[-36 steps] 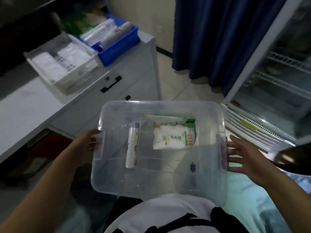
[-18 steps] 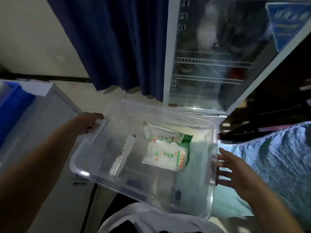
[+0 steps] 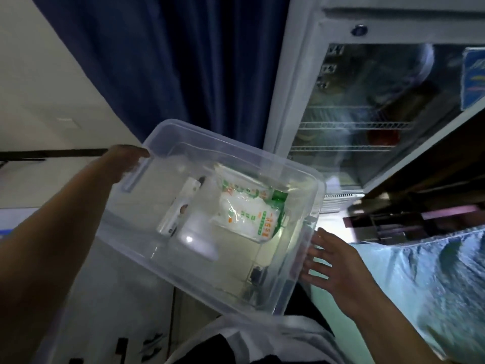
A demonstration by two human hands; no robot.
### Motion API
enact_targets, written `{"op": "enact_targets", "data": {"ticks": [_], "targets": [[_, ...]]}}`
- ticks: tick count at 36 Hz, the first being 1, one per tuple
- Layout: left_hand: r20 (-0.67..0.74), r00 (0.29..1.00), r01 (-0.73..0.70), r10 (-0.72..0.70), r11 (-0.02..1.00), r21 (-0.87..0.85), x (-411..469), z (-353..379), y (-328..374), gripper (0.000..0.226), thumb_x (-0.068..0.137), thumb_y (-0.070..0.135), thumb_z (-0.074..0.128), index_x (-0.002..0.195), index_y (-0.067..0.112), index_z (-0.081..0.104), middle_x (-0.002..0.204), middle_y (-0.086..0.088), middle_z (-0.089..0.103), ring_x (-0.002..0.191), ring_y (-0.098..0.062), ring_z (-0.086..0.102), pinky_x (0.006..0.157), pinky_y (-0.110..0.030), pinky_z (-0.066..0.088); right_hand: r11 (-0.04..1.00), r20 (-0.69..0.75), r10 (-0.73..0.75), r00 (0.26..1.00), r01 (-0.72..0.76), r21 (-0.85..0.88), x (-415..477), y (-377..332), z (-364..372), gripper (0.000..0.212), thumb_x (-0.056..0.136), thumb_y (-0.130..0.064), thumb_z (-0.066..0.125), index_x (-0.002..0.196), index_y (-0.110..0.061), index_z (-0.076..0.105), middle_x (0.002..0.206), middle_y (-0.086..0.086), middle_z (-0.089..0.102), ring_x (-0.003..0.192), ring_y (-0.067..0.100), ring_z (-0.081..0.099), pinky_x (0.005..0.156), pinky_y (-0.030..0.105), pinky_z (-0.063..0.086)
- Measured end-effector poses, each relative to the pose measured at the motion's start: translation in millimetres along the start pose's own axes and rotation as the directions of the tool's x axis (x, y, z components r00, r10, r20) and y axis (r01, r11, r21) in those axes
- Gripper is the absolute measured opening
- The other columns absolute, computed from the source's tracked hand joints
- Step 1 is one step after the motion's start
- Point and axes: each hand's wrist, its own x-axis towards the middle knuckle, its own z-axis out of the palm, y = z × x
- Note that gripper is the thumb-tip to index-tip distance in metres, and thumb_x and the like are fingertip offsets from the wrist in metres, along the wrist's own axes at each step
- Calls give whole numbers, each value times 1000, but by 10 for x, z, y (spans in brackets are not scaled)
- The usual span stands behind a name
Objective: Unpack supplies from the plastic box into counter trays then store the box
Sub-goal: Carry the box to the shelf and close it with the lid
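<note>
Closest to the person's chest, the clear plastic box (image 3: 210, 214) hangs in the air between both arms, tilted so its left end rides higher and farther away than its right end. Its long axis runs from upper left to lower right.

The right hand (image 3: 333, 264) sits just beside the near right end, fingers (image 3: 315, 252) spread flat and open against the wall, or perhaps only a hair off it; it is steadying, not gripping. The left hand (image 3: 123, 161) is curled over the far left end at the moulded handle (image 3: 133, 177), fingers closed round the rim and carrying the weight.

Inside, two supplies remain: a green-and-white packet (image 3: 246, 211) lying toward the far right side of the floor, and a slim wrapped item (image 3: 181, 203) to its left, lengthwise across the box. The packet lies nearer the right hand, the slim item nearer the left, so the unpacking looks unfinished.

No counter trays are in view here. Beyond the box hang a dark blue curtain (image 3: 168, 61) and a glass-door fridge (image 3: 367, 106); a pale blue sheeted bed (image 3: 420, 279) lies to the right. The box would have to swing back left toward the surface.
</note>
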Motion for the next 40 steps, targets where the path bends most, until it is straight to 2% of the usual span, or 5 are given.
{"op": "enact_targets", "data": {"ticks": [7,11,15,26,40], "targets": [[15,998,62,-62,998,0,194,-549,378,23,84,35,70,94,14,67,91,-8,68,75,-23,64,61,-32,49,1000,-35,-17,999,17,-15,702,-403,563,18,86,-32,61,92,-17,70,90,9,63,75,27,60,68,37,48],[-51,992,115,-114,993,8,544,-745,537,21,89,28,67,78,13,58,80,-7,58,68,-19,53,63,-27,38,1000,48,14,999,-14,-8,1265,-795,965,25,64,-35,69,83,-19,72,82,8,65,71,28,62,69,41,52],[-138,985,98,-106,993,-64,1022,-1199,693,13,95,20,59,87,10,61,79,-10,51,61,-16,45,42,-18,37,994,127,33,991,-19,-108,1880,-1083,1592,17,83,-29,67,85,-16,75,84,11,66,79,31,64,72,45,59],[-251,867,311,-431,861,-403,1544,-2363,279,15,86,27,68,90,13,63,89,-9,62,76,-21,58,66,-31,43,907,305,132,943,9,-422,3287,-2441,3400,26,90,-34,61,104,-15,70,98,8,73,85,24,69,65,33,53],[-170,680,374,-713,537,-756,1956,-2908,-703,27,90,31,67,105,9,60,97,-11,59,84,-25,56,77,-34,42,625,505,149,850,314,-715,4488,-2968,6305,20,87,-36,65,93,-19,71,69,-5,73,58,10,69,49,23,48]]}}
